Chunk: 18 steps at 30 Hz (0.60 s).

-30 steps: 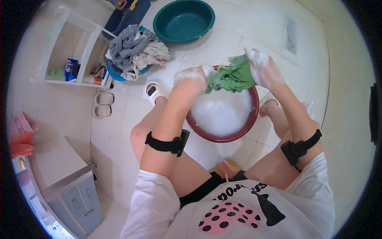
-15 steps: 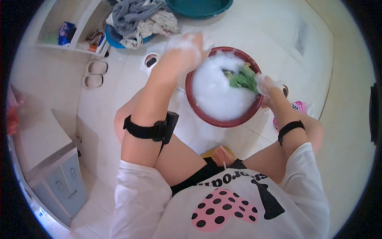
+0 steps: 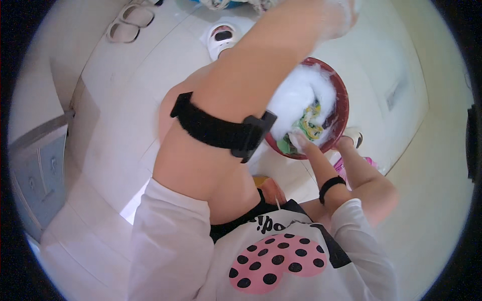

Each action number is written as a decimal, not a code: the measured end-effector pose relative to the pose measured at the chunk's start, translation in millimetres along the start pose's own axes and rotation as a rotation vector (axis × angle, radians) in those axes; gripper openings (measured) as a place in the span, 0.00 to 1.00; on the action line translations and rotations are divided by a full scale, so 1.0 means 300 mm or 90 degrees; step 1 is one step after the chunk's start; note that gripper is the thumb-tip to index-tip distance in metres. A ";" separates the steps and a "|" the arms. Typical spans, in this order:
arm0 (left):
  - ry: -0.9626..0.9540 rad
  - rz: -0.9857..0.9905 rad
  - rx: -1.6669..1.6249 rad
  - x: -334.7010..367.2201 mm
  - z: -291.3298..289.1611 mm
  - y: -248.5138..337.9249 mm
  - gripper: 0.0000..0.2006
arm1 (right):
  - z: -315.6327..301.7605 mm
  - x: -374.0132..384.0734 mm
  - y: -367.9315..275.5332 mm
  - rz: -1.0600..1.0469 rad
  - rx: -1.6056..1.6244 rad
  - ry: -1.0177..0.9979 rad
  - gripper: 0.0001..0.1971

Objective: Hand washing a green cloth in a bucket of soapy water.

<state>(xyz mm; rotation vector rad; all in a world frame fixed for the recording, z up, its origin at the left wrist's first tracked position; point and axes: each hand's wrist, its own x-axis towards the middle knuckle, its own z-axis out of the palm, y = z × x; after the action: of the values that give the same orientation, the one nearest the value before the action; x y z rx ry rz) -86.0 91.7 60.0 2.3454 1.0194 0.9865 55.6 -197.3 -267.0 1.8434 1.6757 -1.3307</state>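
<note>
Inside the dark red basin [image 3: 344,103], white foam [image 3: 296,90] covers most of the water. A green and yellow patterned cloth [image 3: 312,123] lies wet at the basin's near right part. My right hand [image 3: 299,141], wet with suds, grips this cloth close to the near rim. Raised beyond the far rim at the top of the view is my left hand [image 3: 342,19], foamy and smeared by motion. Its fingers cannot be made out clearly. My left forearm crosses over the basin's left side and hides part of it.
White shoes [image 3: 221,37] are on my feet on either side of the basin. A pair of pale slippers [image 3: 131,23] rests at the far left. Clothes [image 3: 261,4] show at the top edge. A pink package [image 3: 359,164] lies by my right leg; a cabinet [image 3: 42,175] stands left.
My left hand has swung right and away, past the basin's far rim. My right hand has come down nearer me with the cloth. The view has shifted, leaving the teal basin out of sight.
</note>
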 end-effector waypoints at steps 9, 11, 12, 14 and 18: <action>-0.094 -0.112 -0.014 0.012 -0.073 0.008 0.09 | -0.025 0.367 0.026 -0.173 -0.324 0.403 0.11; -0.084 -0.079 -0.038 0.073 -0.069 0.047 0.09 | -0.126 0.424 0.179 -0.180 -0.538 0.596 0.12; -0.076 -0.060 -0.058 0.096 -0.060 0.073 0.09 | -0.191 0.415 0.295 -0.171 -0.652 0.694 0.12; -0.106 -0.127 0.015 -0.025 -0.088 -0.042 0.09 | -0.228 0.405 -0.003 -0.013 -0.199 0.565 0.15; -0.095 -0.106 -0.010 0.013 -0.093 -0.017 0.09 | -0.473 0.291 0.222 0.213 -0.432 0.126 0.15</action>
<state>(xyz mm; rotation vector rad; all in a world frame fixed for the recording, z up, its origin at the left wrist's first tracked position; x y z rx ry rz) -107.0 100.2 77.6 2.2423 1.1214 0.7425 164.0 -55.4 -284.8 1.7481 1.5467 -0.3805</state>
